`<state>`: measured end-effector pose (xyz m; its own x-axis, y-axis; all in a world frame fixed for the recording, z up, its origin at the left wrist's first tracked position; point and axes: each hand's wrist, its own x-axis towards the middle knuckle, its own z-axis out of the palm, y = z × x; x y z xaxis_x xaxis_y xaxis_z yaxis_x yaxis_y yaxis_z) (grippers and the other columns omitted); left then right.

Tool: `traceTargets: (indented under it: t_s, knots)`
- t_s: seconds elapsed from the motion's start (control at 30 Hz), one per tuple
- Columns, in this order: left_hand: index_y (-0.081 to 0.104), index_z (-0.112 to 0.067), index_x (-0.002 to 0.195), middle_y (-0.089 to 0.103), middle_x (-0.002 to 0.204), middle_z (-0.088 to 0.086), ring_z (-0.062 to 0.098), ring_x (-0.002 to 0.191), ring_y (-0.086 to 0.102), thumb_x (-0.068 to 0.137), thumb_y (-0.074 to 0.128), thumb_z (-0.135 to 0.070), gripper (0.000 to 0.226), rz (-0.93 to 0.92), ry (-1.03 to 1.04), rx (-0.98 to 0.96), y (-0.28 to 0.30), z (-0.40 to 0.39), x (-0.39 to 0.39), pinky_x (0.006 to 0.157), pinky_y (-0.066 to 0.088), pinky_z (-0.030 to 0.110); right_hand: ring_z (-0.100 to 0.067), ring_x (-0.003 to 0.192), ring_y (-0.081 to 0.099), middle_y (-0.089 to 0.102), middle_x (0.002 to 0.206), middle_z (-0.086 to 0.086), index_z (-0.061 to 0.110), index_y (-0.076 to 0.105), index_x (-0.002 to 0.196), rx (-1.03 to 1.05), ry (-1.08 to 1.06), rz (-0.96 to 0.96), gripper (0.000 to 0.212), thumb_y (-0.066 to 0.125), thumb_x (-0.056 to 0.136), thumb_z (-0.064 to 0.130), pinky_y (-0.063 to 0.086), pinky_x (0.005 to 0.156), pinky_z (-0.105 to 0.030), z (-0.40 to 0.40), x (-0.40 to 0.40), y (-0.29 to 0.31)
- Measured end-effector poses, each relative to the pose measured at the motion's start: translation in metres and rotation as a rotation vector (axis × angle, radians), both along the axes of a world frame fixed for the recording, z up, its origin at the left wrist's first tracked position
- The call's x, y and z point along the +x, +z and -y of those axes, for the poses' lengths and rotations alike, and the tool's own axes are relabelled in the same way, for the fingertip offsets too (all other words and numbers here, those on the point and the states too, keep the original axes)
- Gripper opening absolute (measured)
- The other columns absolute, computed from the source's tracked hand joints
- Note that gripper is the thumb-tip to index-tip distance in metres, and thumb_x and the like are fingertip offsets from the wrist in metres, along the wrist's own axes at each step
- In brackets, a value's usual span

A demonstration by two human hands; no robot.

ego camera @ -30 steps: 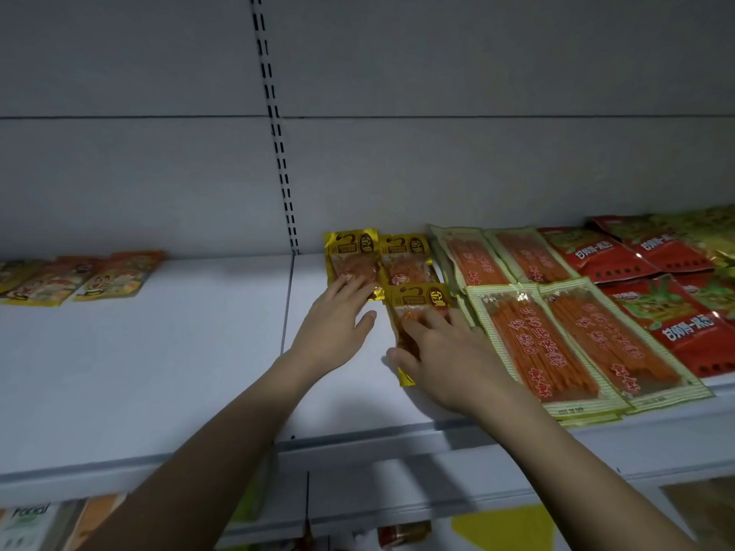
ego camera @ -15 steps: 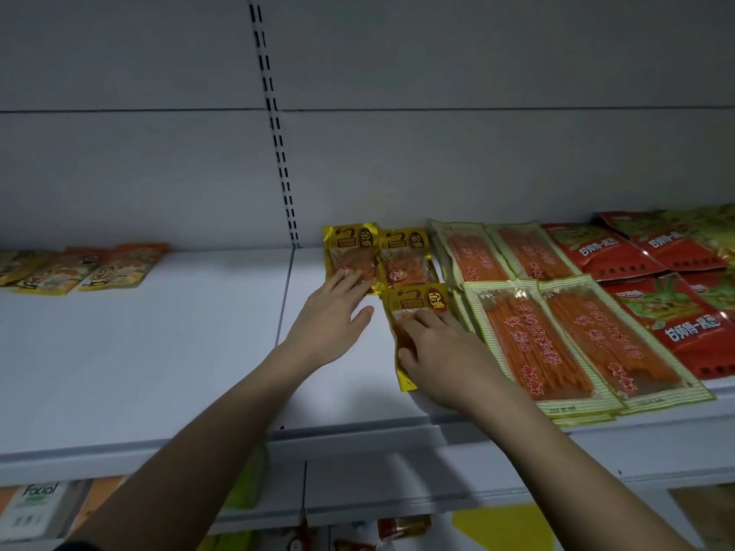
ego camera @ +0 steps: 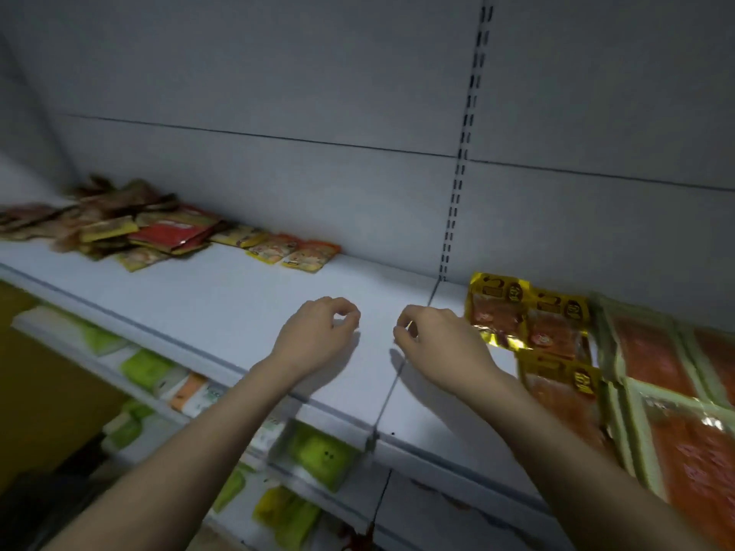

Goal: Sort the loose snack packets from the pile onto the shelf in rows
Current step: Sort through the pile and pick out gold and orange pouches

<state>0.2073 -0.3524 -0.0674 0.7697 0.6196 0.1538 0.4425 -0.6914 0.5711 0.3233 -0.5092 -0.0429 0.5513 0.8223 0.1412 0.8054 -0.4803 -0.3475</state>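
A jumbled pile of snack packets (ego camera: 119,228) lies at the far left of the white shelf (ego camera: 222,304). Three yellow-orange packets (ego camera: 278,248) trail from the pile's right end. At the right, yellow packets (ego camera: 529,312) lie sorted in rows, a third one (ego camera: 564,387) in front, with green-edged orange packets (ego camera: 668,375) beside them. My left hand (ego camera: 314,336) and my right hand (ego camera: 433,344) hover over the bare middle of the shelf, fingers loosely curled, holding nothing. Both hands are apart from every packet.
A slotted upright (ego camera: 457,200) runs down the grey back wall. A seam (ego camera: 389,387) splits the shelf between my hands. Lower shelves hold green and white packets (ego camera: 318,455).
The view has swung left, bringing the pile into sight. Both hands have lifted off the yellow packets and moved left over bare shelf, fingers now curled.
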Motion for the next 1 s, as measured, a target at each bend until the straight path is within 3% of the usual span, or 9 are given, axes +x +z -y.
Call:
traceTargets:
  t_s: [0.17,0.37,0.53,0.73,1.0]
  knots:
    - [0.071,-0.024,0.112,0.068,0.119,-0.009,0.010,0.101,0.057,0.102,0.050,-0.036,0.026,-0.032,0.279,0.014,0.015,-0.040,-0.113,0.085,0.045,0.030,-0.022,0.090,0.058,0.067,0.103,0.003,0.022,0.063,0.103,-0.024,0.308,-0.043,0.024,0.043,0.099,0.034,0.042,0.068,-0.032,-0.086,-0.066,0.003]
    - [0.069,-0.028,0.113,0.068,0.115,-0.010,0.010,0.096,0.062,0.101,0.048,-0.042,0.027,-0.065,0.413,0.019,0.017,-0.099,-0.207,0.081,0.052,0.032,-0.017,0.087,0.061,0.066,0.098,0.008,0.025,0.063,0.097,-0.022,0.483,-0.109,0.020,0.045,0.097,0.034,0.054,0.076,-0.038,-0.165,-0.155,0.013]
    - [0.069,-0.031,0.112,0.068,0.106,-0.013,0.011,0.097,0.063,0.100,0.047,-0.048,0.029,-0.048,0.472,0.002,0.012,-0.170,-0.277,0.083,0.056,0.038,-0.018,0.086,0.062,0.067,0.094,0.005,0.023,0.066,0.095,-0.043,0.513,-0.159,0.022,0.048,0.096,0.035,0.055,0.077,-0.040,-0.253,-0.219,0.008]
    - [0.070,-0.031,0.107,0.068,0.108,-0.010,0.010,0.086,0.064,0.099,0.048,-0.047,0.028,-0.150,0.524,0.050,0.008,-0.265,-0.369,0.068,0.055,0.033,-0.022,0.085,0.062,0.066,0.088,-0.001,0.015,0.064,0.089,-0.099,0.569,-0.189,0.020,0.052,0.095,0.030,0.054,0.076,-0.040,-0.363,-0.311,0.005]
    - [0.068,-0.029,0.112,0.069,0.107,-0.002,0.017,0.095,0.064,0.099,0.046,-0.045,0.030,-0.235,0.548,0.075,0.024,-0.362,-0.425,0.077,0.057,0.036,-0.023,0.082,0.064,0.068,0.088,-0.005,0.012,0.067,0.093,-0.128,0.543,-0.146,0.024,0.053,0.096,0.031,0.055,0.074,-0.040,-0.466,-0.353,0.024]
